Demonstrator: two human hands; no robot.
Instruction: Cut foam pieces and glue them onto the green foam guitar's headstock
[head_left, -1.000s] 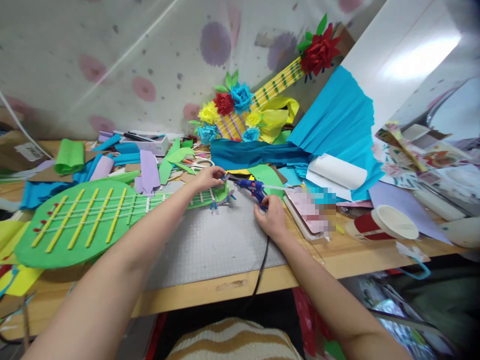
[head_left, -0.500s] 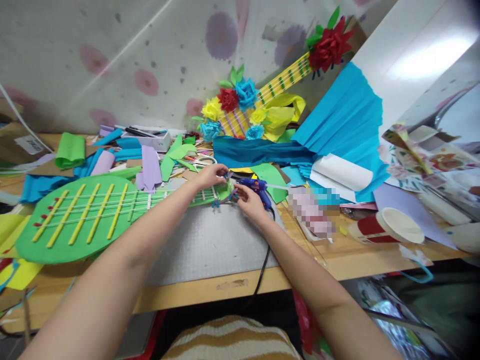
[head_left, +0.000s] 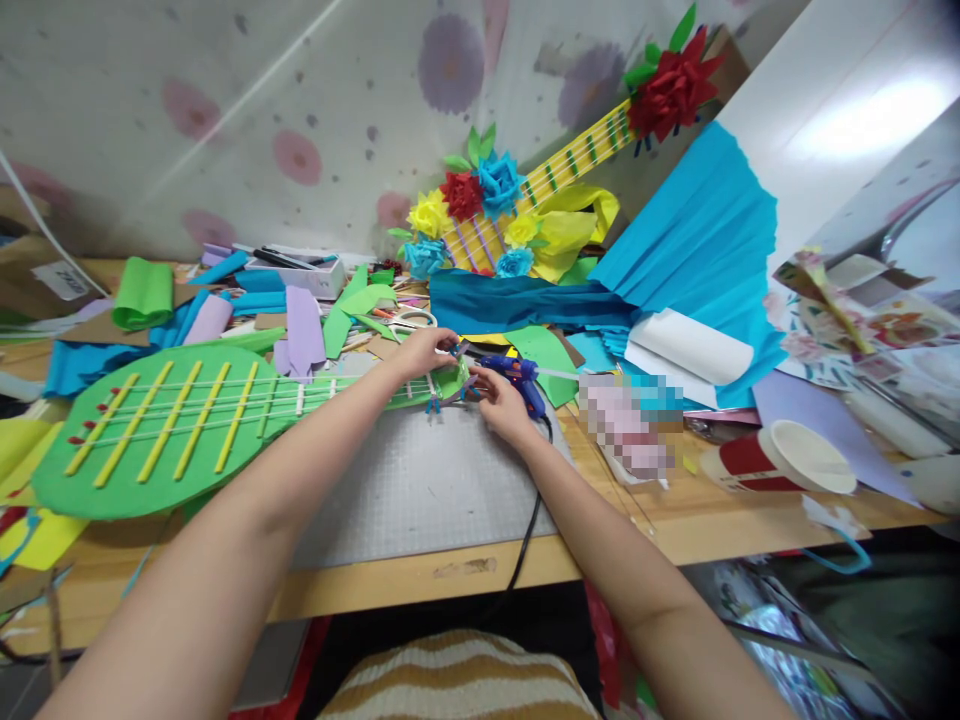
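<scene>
A green guitar-shaped craft (head_left: 172, 430) with yellow bars, pale strings and red pegs lies across the left side of the table. Its narrow neck passes beneath my left forearm. At the neck's far end, my left hand (head_left: 431, 352) is closed on the green head piece (head_left: 452, 381) from the left. My right hand (head_left: 501, 402) pinches the right edge of that same head. Small blue pieces stick out below the neck. Just behind my right hand lies a blue glue gun (head_left: 514, 372) with a clear stick in its back.
A grey cutting mat (head_left: 427, 490) lies under the neck. Behind stand a yellow flowered guitar (head_left: 574, 165) and blue crepe paper (head_left: 697, 260). Scissors (head_left: 412, 319) and paper scraps lie beyond my hands. A paper cup (head_left: 780, 458) rests on its side at right.
The view has shifted slightly. Both hands stay at the green head, with hardly any visible movement.
</scene>
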